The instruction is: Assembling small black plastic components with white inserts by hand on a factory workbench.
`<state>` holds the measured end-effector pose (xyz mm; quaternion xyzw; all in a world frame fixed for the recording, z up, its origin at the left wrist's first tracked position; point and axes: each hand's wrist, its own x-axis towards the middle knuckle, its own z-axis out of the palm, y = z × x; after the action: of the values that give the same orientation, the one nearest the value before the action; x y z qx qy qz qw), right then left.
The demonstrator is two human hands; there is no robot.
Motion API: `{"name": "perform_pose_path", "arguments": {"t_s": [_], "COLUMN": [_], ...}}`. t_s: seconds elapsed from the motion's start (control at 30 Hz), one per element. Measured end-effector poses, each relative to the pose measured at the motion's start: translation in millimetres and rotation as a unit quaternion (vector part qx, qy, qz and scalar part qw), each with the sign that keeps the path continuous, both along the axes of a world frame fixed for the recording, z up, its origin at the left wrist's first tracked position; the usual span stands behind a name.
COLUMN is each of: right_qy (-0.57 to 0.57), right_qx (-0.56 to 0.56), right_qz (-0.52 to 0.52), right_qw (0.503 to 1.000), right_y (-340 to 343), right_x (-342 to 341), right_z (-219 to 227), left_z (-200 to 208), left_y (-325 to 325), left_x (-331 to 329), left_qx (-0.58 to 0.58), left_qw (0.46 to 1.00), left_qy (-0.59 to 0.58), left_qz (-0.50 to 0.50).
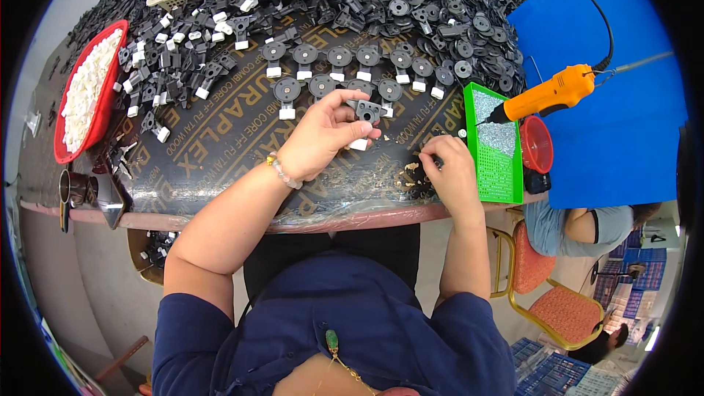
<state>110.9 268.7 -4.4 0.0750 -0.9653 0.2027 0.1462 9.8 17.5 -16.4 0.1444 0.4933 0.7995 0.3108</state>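
My left hand grips a black plastic part between thumb and fingers, above the middle of the table; a white block shows just under the hand. Further right, my right hand hovers low over the tabletop with thumb and fingers pinched together. What it holds, if anything, is too small to name. Beyond my left hand stand two rows of round black parts with white blocks at their near ends, such as this black disc part. A green tray of small silvery screws lies right of my right hand.
An orange electric screwdriver reaches over the tray, beside a red bowl. Heaped black parts cover the far table. At left stand a red basket of white blocks and a tape dispenser. Another person sits at right.
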Motion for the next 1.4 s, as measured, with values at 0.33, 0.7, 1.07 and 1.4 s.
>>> {"name": "perform_pose_path", "arguments": {"t_s": [0.33, 0.7, 1.07, 1.4], "right_qy": [-0.045, 0.072, 0.005, -0.211], "right_qx": [-0.286, -0.110, 0.135, 0.125], "right_qz": [0.057, 0.007, -0.157, -0.114], "right_qw": [0.956, 0.991, 0.978, 0.963], "right_y": [-46, -9, 51, 23], "right_x": [-38, -68, -166, -274], "right_z": [30, 54, 63, 18], "left_z": [3, 4, 5, 3], "left_y": [2, 5, 1, -4], "left_x": [2, 3, -2, -3], "left_qx": [-0.064, -0.017, -0.019, -0.020], "left_qw": [0.996, 0.997, 0.996, 0.997], "left_qy": [0.029, -0.031, -0.088, -0.080], "left_qz": [-0.063, -0.075, -0.006, -0.004]}}
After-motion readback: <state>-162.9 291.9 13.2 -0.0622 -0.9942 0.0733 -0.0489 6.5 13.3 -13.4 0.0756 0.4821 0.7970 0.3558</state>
